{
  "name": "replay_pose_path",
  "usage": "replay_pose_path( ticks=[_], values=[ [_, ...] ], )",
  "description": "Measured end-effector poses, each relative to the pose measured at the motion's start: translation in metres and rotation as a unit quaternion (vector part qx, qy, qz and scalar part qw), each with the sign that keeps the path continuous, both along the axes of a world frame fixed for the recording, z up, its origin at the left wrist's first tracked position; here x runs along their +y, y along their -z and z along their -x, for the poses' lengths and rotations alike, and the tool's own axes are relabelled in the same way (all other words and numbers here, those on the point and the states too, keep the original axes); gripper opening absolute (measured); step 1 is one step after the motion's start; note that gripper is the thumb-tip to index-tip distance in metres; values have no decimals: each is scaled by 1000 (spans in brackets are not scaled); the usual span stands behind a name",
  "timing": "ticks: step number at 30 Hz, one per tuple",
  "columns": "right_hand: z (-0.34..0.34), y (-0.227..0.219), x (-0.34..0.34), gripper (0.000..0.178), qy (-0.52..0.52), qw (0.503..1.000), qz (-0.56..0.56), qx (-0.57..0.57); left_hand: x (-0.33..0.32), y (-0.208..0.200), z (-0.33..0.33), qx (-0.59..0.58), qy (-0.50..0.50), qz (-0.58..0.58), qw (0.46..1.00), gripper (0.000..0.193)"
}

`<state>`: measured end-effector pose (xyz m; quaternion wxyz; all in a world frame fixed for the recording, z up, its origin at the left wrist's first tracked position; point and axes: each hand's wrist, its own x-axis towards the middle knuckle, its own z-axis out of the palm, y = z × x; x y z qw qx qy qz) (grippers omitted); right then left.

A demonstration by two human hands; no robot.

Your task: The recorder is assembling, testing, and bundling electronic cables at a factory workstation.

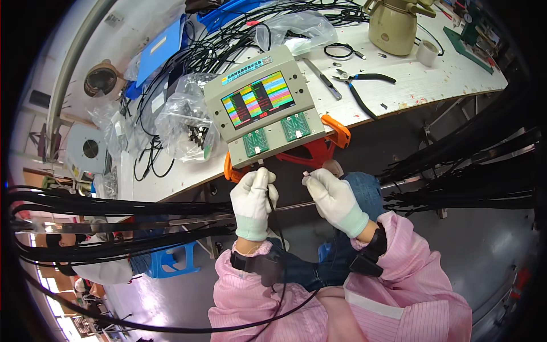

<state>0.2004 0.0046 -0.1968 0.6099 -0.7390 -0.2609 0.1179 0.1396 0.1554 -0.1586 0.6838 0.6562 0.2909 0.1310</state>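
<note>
My left hand (252,196), in a white glove with a pale green cuff, pinches a black cable (276,222). A small light plug tip shows just above its fingers, near the front edge of a grey tester (213,105). My right hand (333,196), gloved alike, pinches a small metallic connector (306,174) between thumb and fingertips. Its cable, if any, is hidden. The tester has a lit screen (257,100) with coloured rows, and two green circuit boards (254,142) sit on its lower panel. Neither hand visibly touches the tester.
Orange clamps (336,131) hold the tester at the table edge (399,108). Pliers (364,85), a utility knife (322,78), a beige thermos (393,27) and clear bags (188,122) lie around it. Bundles of black cables (467,176) hang on both sides.
</note>
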Motion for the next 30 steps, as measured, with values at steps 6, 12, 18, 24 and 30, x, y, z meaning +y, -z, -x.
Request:
replay_pose_path(
  ticks=[6,12,18,24,30],
  values=[
    [-8,-23,-2,29,-61,972,-21,226,7,3,-9,-31,-27,36,999,28],
    [-15,-25,-5,29,-83,939,-78,324,1,7,-15,-77,-59,105,990,28],
    [-32,-30,9,30,-75,927,-93,355,-4,3,-23,-62,-94,95,989,29],
    [-32,-30,19,27,-57,914,-144,376,-2,5,-21,-64,-80,90,991,28],
    [-20,-38,38,27,21,898,-193,395,1,3,-15,-52,-53,63,995,27]
  ],
)
